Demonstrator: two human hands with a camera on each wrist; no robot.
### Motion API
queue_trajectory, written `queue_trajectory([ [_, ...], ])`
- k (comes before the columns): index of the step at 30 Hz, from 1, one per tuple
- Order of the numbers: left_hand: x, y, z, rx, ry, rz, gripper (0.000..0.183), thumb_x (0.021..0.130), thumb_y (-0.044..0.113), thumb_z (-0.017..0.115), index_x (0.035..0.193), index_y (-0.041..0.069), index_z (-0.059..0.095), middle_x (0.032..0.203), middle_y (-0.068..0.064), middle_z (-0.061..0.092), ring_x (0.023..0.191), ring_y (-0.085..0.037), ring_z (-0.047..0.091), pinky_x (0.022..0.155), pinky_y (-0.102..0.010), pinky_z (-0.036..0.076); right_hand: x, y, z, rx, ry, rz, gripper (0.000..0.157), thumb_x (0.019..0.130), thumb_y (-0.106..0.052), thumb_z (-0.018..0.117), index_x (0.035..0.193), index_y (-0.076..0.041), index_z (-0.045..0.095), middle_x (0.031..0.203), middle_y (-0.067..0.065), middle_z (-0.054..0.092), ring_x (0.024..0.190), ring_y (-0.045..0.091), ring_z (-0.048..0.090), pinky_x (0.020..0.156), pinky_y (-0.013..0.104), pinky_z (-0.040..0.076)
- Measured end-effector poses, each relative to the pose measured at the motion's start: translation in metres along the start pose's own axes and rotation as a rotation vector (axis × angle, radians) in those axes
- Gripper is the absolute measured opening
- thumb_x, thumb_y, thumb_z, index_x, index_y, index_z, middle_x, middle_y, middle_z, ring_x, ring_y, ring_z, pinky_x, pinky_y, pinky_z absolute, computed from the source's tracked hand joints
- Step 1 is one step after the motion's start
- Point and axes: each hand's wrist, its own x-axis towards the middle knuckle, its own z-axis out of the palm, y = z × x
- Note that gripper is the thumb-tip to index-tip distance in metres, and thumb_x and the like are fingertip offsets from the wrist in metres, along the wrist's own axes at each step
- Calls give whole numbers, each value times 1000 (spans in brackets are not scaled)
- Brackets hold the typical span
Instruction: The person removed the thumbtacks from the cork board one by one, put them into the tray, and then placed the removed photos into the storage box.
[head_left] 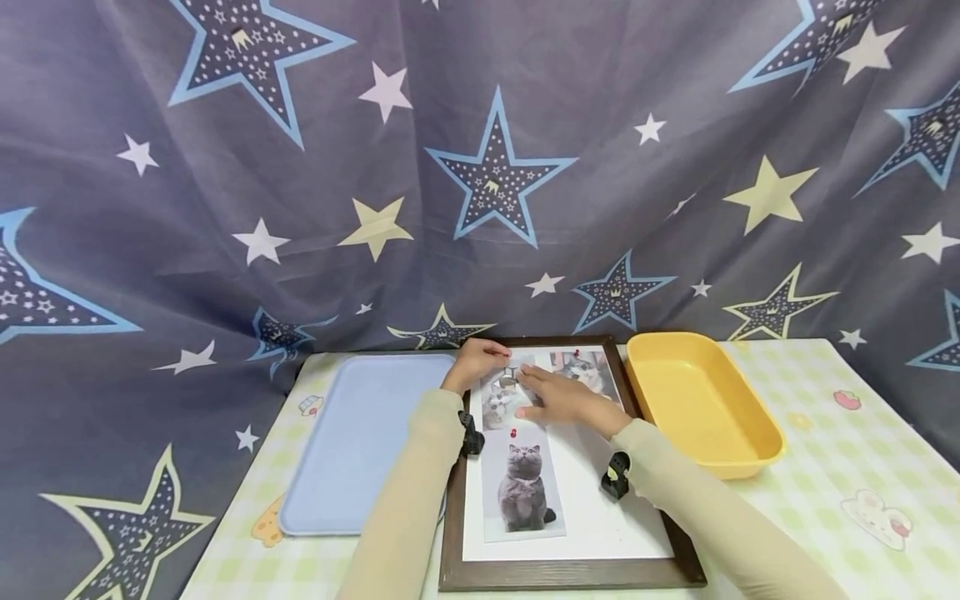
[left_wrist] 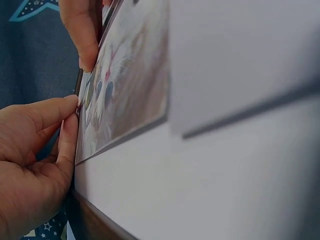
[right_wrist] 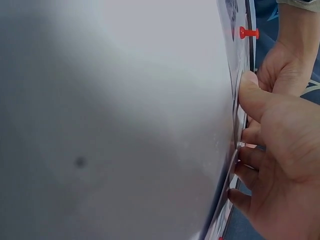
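Note:
A cat photo (head_left: 497,410) lies at the upper left of a white board (head_left: 600,517) with a brown frame. At its top edge, my left hand (head_left: 480,364) pinches a red push pin (head_left: 507,355) between thumb and fingertips; the pin is mostly hidden. My right hand (head_left: 558,397) rests its spread fingers on the photo, beside the left; its thumb (right_wrist: 252,97) lies flat against the surface. Below, a grey cat photo (head_left: 522,492) has a red push pin (head_left: 513,433) at its top. Another cat photo (head_left: 588,371) is pinned at the upper right, partly behind the right hand.
A pale blue tray (head_left: 360,442) sits left of the board, its right side close to the frame. On the right stands a yellow basin (head_left: 697,400). Beneath everything is a checked tablecloth (head_left: 840,442), and a star-patterned curtain (head_left: 480,292) hangs behind the table.

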Motion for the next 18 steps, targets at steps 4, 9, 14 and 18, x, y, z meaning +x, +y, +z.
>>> queue_trajectory([
  [4,-1,-1,1,-13,-4,3,20,92,5,72,111,0,77,109,-16,74,95,-21,66,88,-32,55,-1,-1,-1,-8,-19,12,75,102,-43,60,157,-1,33,166,21,25,151,42,30,121,59,32],
  [9,-1,0,0,-52,-2,-16,20,91,3,73,110,0,77,108,-17,74,94,-21,66,88,-32,56,1,1,-4,-8,-38,11,76,102,-46,58,158,-2,31,167,20,24,151,43,30,121,60,32],
  [14,2,-1,1,-63,-16,-16,21,91,4,73,111,0,77,110,-17,74,94,-20,66,88,-30,56,0,2,-4,-16,-34,17,76,102,-46,59,158,-2,32,167,20,25,151,43,30,121,60,32],
  [18,3,-4,0,-64,-7,-32,21,90,3,74,110,-1,77,108,-16,74,94,-21,67,89,-32,56,1,-1,-4,-9,-38,5,76,102,-46,58,158,-1,33,166,21,25,151,43,30,121,60,32],
])
